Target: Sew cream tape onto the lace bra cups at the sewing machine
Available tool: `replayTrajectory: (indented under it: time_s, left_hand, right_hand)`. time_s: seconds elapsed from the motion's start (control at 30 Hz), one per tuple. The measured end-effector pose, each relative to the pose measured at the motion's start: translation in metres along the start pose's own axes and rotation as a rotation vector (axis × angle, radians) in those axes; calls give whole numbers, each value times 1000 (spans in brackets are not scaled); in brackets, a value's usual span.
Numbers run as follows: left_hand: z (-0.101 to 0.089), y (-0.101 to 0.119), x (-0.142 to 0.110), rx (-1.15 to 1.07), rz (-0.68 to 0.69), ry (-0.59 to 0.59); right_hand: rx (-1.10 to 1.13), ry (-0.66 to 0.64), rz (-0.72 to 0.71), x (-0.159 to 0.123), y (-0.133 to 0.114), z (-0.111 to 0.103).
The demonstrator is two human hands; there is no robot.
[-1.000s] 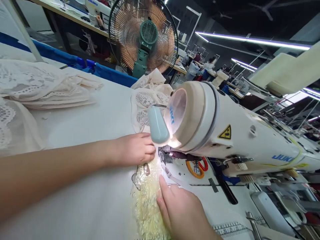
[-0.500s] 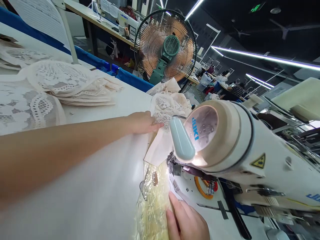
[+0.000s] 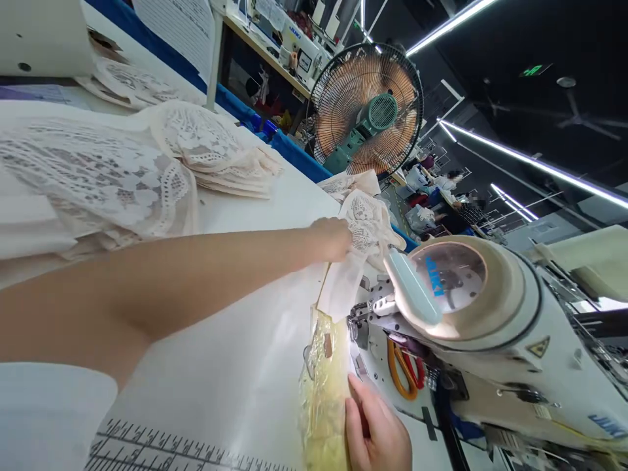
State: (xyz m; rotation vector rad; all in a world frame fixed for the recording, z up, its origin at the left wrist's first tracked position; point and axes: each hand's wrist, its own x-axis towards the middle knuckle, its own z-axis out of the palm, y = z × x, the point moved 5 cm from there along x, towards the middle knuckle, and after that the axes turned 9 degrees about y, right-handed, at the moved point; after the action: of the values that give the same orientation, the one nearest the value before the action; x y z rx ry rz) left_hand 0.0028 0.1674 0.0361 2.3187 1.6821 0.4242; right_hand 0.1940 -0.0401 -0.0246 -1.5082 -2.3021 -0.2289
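Observation:
A cream lace piece (image 3: 366,222) with a plain fabric band (image 3: 338,288) lies beside the sewing machine head (image 3: 461,294). My left hand (image 3: 333,239) is closed on its left edge, arm stretched across the table; the fingertips are partly hidden. The band's near end meets a yellowish strip wrapped in clear plastic (image 3: 324,399), with a small brown patch and a bent wire on it. My right hand (image 3: 377,428) rests at that strip's right edge, near the presser foot (image 3: 360,313). Its thumb and fingers are bent together; whatever lies between them is hidden.
Stacked lace pieces (image 3: 216,147) and more lace (image 3: 112,176) cover the left table. Orange-handled scissors (image 3: 400,369) lie under the machine arm. A fan (image 3: 367,111) stands beyond the blue-edged table. A printed ruler (image 3: 186,448) runs along the front. People sit farther back.
The view has swung left, bringing in more lace and the ruler. My left hand's outstretched fingers have curled onto the lace piece. My right hand stays by the yellowish strip.

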Motion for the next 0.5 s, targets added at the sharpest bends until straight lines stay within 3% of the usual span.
replayTrajectory:
  time_s: [0.1,0.2,0.3,0.4,0.5]
  left_hand:
    - [9,26,-24,-68,133,-53]
    - [22,35,-28,-82,189,-81]
    - [30,26,-18,-48,205,-80]
    - [36,13,-10,-27,255,-97]
    - [39,3,-6,-38,313,-101]
  right_hand:
    - [-1,26,-13,1,-8,-2]
    - [-8,69,-7,0,-17,-5]
    - [51,116,0,-1,-17,-12]
    - [94,44,-39,8,-1,-23]
    - [-136,5,-61,41,23,-40]
